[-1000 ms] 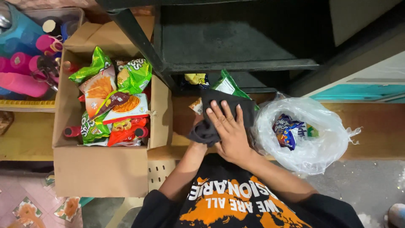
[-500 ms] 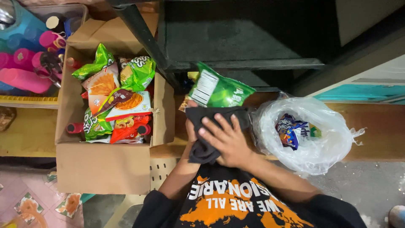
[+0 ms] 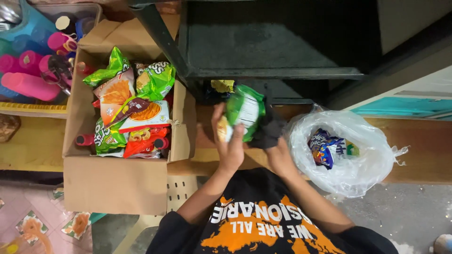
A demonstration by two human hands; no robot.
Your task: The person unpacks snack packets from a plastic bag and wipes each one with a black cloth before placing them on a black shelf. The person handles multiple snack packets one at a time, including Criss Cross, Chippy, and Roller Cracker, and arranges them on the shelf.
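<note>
My left hand [image 3: 230, 146] grips a green and white snack packet [image 3: 246, 109] and holds it upright above the wooden counter [image 3: 419, 141]. Beside it, my right hand [image 3: 278, 157] clutches a crumpled black bag [image 3: 269, 131] that sits against the packet's right side. Both hands are close together in front of a dark shelf opening. A yellow packet [image 3: 222, 85] lies in the shadow just behind them.
An open cardboard box [image 3: 113, 183] to the left holds several green, orange and red snack packets [image 3: 136, 113]. On the right a clear plastic bag [image 3: 348, 164] holds blue packets. Pink and blue bottles [image 3: 28, 84] stand far left. A black metal shelf frame [image 3: 273, 73] runs above.
My right hand was flat on the black bag; a green packet came up out of it. Now my left hand has hold of the packet, and my right hand bunches the bag.
</note>
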